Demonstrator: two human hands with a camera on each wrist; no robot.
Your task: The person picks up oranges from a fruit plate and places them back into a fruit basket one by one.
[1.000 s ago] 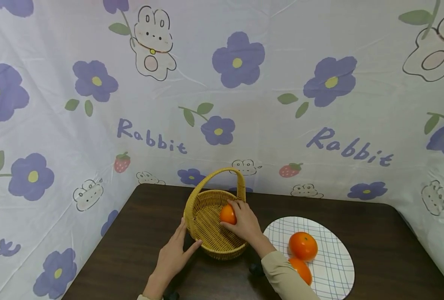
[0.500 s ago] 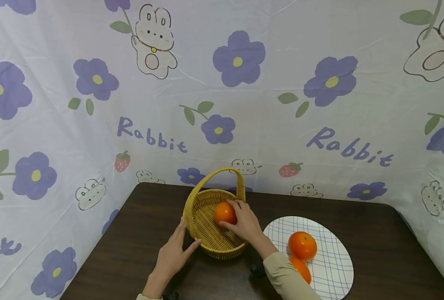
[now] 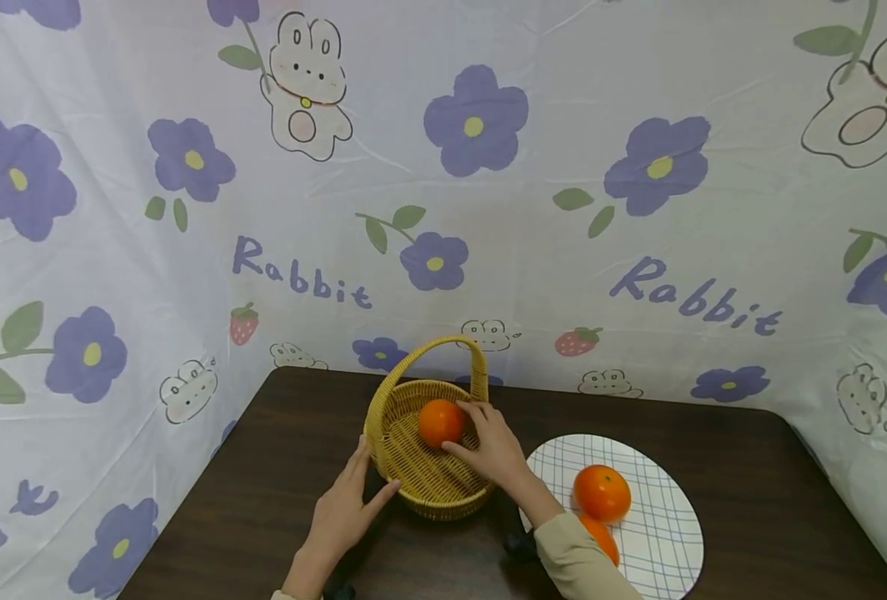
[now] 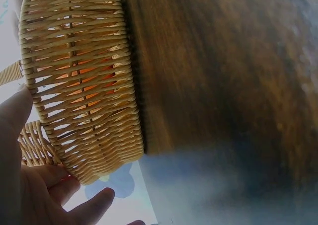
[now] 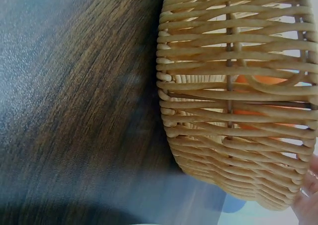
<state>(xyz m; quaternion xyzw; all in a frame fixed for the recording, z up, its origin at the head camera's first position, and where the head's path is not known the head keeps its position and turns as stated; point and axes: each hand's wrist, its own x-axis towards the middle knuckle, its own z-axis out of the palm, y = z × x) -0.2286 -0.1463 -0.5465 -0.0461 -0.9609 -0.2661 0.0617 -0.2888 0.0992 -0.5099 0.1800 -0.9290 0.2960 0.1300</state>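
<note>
A yellow woven basket with a tall arched handle stands on the table. Inside it is an orange, whose colour also shows through the weave in both wrist views. My right hand is over the basket's right side, fingers and thumb spread at the orange's right edge, with a gap between palm and fruit. Against the basket's left and front wall, my left hand rests with straight fingers and thumb spread. The left wrist view has the left thumb by the rim.
To the right, a white plate with blue grid lines bears an orange and another orange partly covered by the right sleeve. The dark wood table ends at a patterned cloth behind.
The orange in the basket has shifted left, out from between the right fingers, and more of it shows. Both hands stay nearly where they were.
</note>
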